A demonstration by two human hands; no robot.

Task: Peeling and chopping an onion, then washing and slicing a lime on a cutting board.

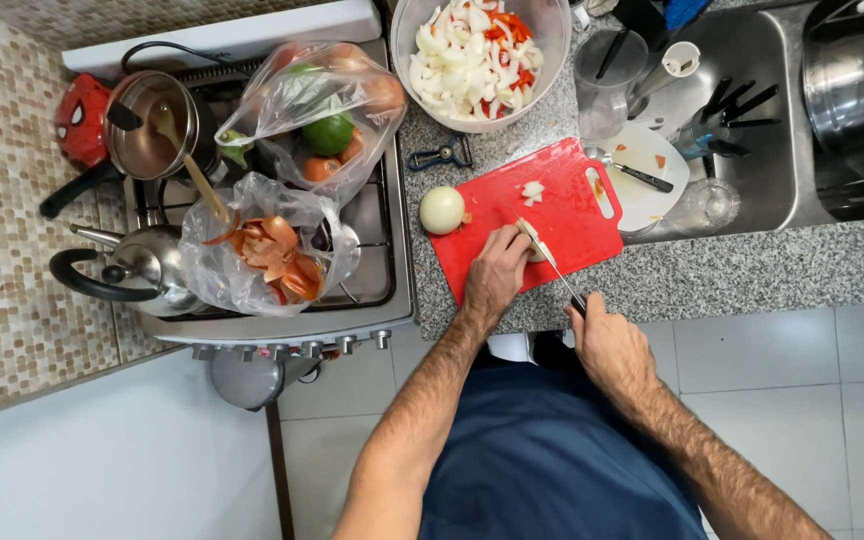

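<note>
While the left hand [497,272] is pinning an onion piece [535,250] on the red cutting board [512,205], the right hand [607,340] is gripping a knife [552,265], blade running diagonally across the piece, just beside the left fingertips.

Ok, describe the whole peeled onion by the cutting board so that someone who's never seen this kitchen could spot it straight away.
Start at the grey speckled granite counter between the stove and the sink, and find the red plastic cutting board on it. Just off the board's left edge, on the stove side, sits the whole peeled onion. It is round, pale and uncut, unlike the piece under the left hand and the small chopped bits on the board.
</note>
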